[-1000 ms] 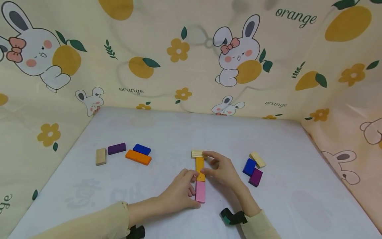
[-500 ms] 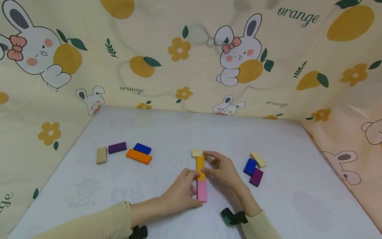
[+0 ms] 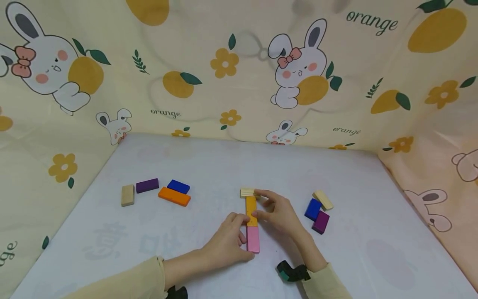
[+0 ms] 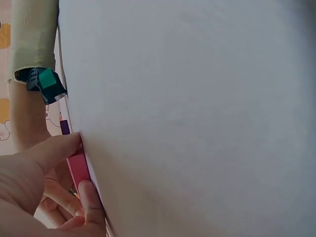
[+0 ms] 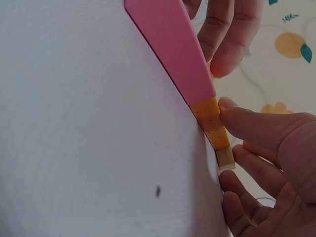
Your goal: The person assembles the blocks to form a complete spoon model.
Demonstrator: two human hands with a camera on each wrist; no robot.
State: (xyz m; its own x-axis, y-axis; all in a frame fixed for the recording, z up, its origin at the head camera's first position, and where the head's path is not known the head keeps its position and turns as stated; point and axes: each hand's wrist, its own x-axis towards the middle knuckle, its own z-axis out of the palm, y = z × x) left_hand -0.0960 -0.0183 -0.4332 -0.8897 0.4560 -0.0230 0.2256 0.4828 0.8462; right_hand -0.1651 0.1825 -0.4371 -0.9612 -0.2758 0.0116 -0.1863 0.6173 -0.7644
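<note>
A pink wooden block (image 3: 252,239), a yellow-orange block (image 3: 251,207) and a pale wood block (image 3: 247,192) form a T in the middle of the table, end to end with the pale one crosswise at the far end. My left hand (image 3: 225,240) holds the pink block, thumb at its near end, index fingertip up by the yellow-orange block. My right hand (image 3: 279,211) has its thumb against the yellow-orange block's right side and its index fingertip on the pale block. In the right wrist view the pink block (image 5: 170,47) looms close, with the right thumb (image 5: 254,126) beyond it.
At the left lie a pale block (image 3: 128,195), a purple block (image 3: 147,185), a blue block (image 3: 178,186) and an orange block (image 3: 174,196). On the right are another pale block (image 3: 323,199), a blue block (image 3: 313,209) and a purple block (image 3: 320,222). A printed cloth rises behind the white table.
The left hand and the pink block have shifted slightly to the right, bringing the pink block against the yellow-orange one in line. The right hand stays almost still.
</note>
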